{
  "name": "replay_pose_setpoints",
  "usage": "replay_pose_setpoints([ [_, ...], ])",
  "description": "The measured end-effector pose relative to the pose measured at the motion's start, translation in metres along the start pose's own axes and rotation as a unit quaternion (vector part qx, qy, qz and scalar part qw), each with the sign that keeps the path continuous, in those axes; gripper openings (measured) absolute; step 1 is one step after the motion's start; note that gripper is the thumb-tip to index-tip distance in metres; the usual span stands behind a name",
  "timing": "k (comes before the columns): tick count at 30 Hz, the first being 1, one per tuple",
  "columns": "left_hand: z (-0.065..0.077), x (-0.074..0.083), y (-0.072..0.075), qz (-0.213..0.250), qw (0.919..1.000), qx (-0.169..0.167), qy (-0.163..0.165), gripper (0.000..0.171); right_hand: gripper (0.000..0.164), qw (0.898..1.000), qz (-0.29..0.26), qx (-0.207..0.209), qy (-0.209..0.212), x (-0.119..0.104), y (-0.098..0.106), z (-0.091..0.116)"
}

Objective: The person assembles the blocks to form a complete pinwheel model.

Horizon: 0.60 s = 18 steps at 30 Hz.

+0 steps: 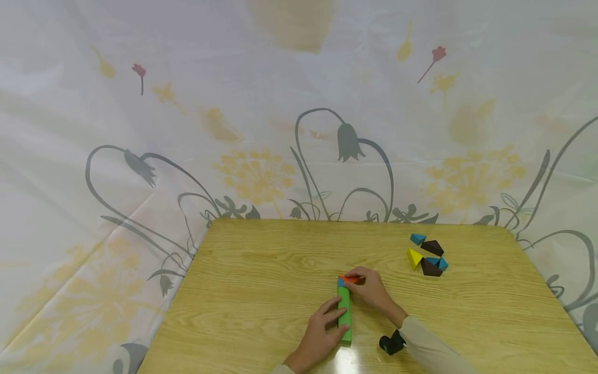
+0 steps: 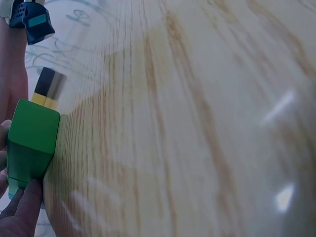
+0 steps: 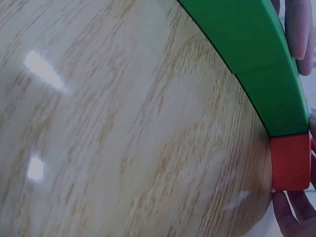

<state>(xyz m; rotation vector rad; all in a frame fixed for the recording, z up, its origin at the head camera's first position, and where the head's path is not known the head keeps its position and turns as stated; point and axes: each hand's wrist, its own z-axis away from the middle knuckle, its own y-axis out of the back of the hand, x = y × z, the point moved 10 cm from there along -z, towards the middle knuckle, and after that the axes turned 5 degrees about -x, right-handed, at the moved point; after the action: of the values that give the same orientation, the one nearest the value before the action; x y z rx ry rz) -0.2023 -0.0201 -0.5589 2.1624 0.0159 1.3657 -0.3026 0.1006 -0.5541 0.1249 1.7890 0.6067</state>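
A row of green blocks point(image 1: 344, 311) lies end to end on the table, pointing away from me. At its far end sit a small blue triangular block point(image 1: 341, 282) and a red triangular block point(image 1: 348, 279). My right hand point(image 1: 369, 288) pinches the red block between thumb and fingers; its square red face point(image 3: 291, 163) meets the green end in the right wrist view. My left hand point(image 1: 322, 332) rests along the green row, fingers spread and touching its top. In the left wrist view, the left fingers point(image 2: 29, 202) touch the near green block point(image 2: 35, 126).
Farther right lie loose blocks: a yellow triangle point(image 1: 413, 258), dark brown wedges point(image 1: 433, 248) and small blue triangles point(image 1: 418, 238). A black wrist camera point(image 1: 392, 343) hangs at my right sleeve. Behind the wooden table point(image 1: 261, 259) hangs a flower-printed cloth point(image 1: 261, 104).
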Motion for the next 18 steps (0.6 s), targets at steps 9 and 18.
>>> replay_pose_setpoints([
  [9,0.000,-0.002,0.000,-0.003,1.0000,0.000,0.007,0.039,0.019,1.000,0.005,-0.005,-0.005,0.002,0.002,0.000],
  [18,0.000,0.000,0.001,-0.009,0.9999,0.010,-0.003,0.038,0.022,1.000,0.028,0.014,-0.004,0.002,0.029,0.007],
])
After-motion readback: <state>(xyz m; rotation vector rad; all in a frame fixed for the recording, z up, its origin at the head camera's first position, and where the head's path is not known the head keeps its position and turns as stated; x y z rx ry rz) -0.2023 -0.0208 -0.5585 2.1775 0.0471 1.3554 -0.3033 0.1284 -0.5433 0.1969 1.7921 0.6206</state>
